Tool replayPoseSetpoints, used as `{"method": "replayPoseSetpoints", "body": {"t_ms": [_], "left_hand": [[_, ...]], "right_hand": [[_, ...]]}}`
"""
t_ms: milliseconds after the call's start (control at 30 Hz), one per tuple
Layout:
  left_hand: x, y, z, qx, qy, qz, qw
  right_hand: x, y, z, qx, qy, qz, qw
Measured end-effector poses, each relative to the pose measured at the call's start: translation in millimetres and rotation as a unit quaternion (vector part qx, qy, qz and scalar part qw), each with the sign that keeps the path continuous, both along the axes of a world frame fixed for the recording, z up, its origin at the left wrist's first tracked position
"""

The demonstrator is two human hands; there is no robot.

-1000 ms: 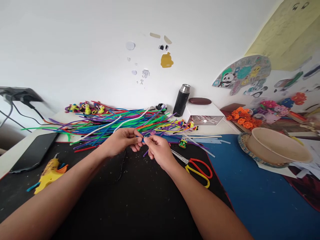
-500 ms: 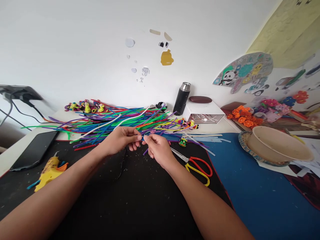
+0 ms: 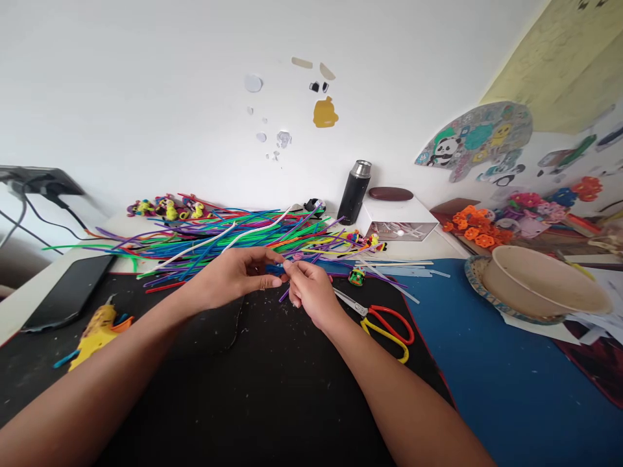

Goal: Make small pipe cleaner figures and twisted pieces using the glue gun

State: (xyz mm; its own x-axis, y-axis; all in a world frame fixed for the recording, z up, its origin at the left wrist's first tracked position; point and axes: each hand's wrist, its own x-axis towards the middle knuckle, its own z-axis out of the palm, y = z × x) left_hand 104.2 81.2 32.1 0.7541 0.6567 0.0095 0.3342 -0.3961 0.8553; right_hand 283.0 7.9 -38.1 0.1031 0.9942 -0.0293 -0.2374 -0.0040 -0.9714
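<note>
My left hand (image 3: 238,275) is over the dark mat with thumb and fingers apart, close to the fingertips of my right hand. Thumb and forefinger of my right hand (image 3: 309,285) are pinched together; what they hold is too small and covered to make out. A bit of blue shows in the gap by the left fingers. Behind both hands lies a wide heap of fuzzy pipe cleaners (image 3: 195,243) in many colours. Scissors (image 3: 384,321) with one red and one yellow handle lie just right of my right wrist.
At left are a yellow glue gun (image 3: 95,337) and a black phone (image 3: 71,292). A black flask (image 3: 354,194) and a white box (image 3: 399,217) stand by the wall. A beige bowl (image 3: 545,279) sits at right, near orange flowers (image 3: 477,226). A small green figure (image 3: 356,277) lies near the scissors.
The left thumb and fingers have parted from their pinch, and the left hand has turned and shifted slightly right. The right hand keeps its pinch in nearly the same spot.
</note>
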Motion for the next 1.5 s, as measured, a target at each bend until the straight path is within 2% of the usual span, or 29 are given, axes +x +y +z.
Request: {"method": "replayPoseSetpoints", "body": {"t_ms": [100,200,400,533,833,1000,1233,1500], "left_hand": [[0.1,-1.5,3.1,0.099,0.074,0.018,0.992],[-0.1,0.8,2.4,0.161,0.104,0.004,0.981],[0.2,4.3,-2.6,0.207,0.128,-0.043,0.969],[2.6,1.0,-2.8,0.226,0.139,-0.045,0.963],[3.9,1.4,-1.5,0.153,0.123,-0.018,0.98],[3.2,-0.1,3.9,0.146,0.112,0.006,0.983],[6.1,-2.9,1.4,0.143,0.135,-0.002,0.98],[5.4,-2.6,-2.3,0.116,0.11,-0.028,0.987]], "right_hand": [[-1.1,-0.5,1.1,-0.007,-0.004,0.005,1.0],[-1.8,-1.1,2.7,-0.012,-0.004,0.005,1.0],[-2.1,-0.4,0.9,-0.016,-0.018,0.003,1.0],[-2.3,0.0,-0.8,-0.005,-0.037,0.006,0.999],[1.6,-1.8,5.4,-0.001,-0.046,0.019,0.999],[3.9,-2.3,9.5,-0.004,-0.023,0.0,1.0],[1.8,-2.8,7.3,0.011,-0.049,0.03,0.998],[0.3,-0.4,1.2,0.015,-0.068,0.005,0.998]]}}
